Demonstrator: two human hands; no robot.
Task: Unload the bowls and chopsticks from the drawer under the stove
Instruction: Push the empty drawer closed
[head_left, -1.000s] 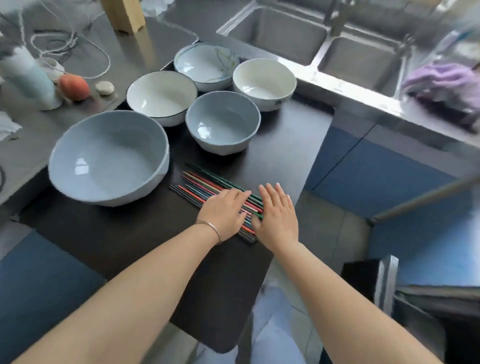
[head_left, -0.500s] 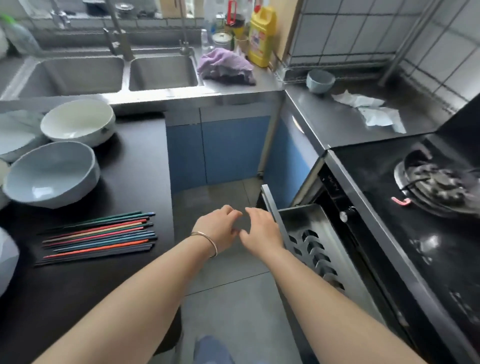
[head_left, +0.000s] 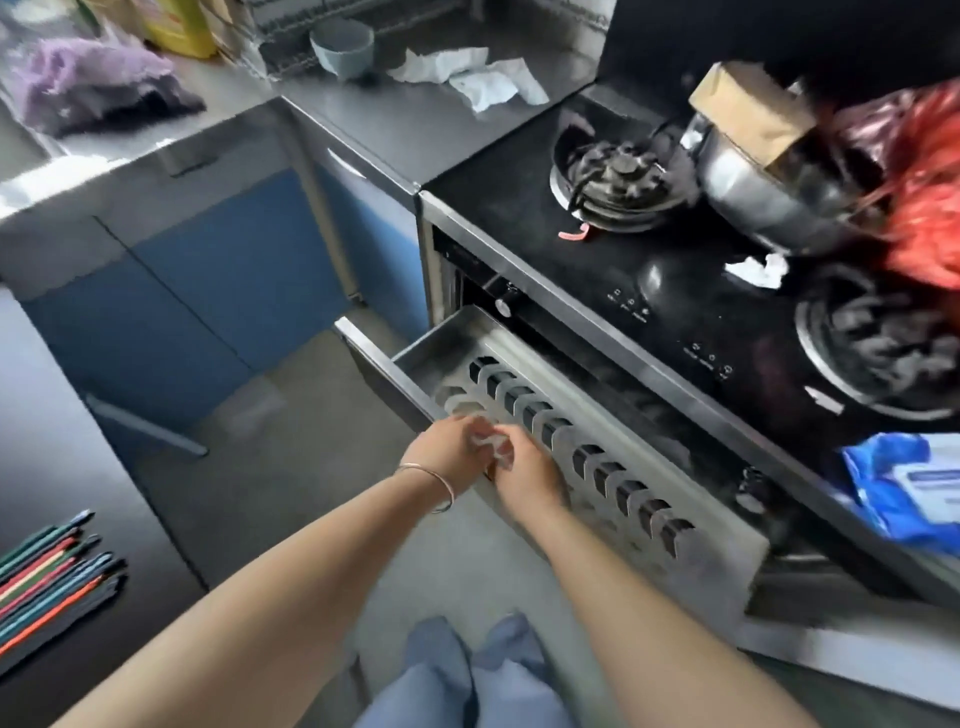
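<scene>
The steel drawer under the black stove stands pulled out, and its slotted rack shows no bowls. My left hand and my right hand meet at the drawer's front rim, fingers curled over it. Something pale and blurred shows between the fingertips. A bundle of coloured chopsticks lies on the dark counter at the lower left. A small grey-blue bowl sits on the far steel counter.
On the stove are two burners, a steel pot with a brown box, and a red bag. A blue packet lies at the right. A purple cloth and crumpled paper sit on the back counter. Blue cabinets line the corner.
My view swung right from the counter with the bowls to the stove. Both hands left the chopsticks and moved to the open drawer's front rim.
</scene>
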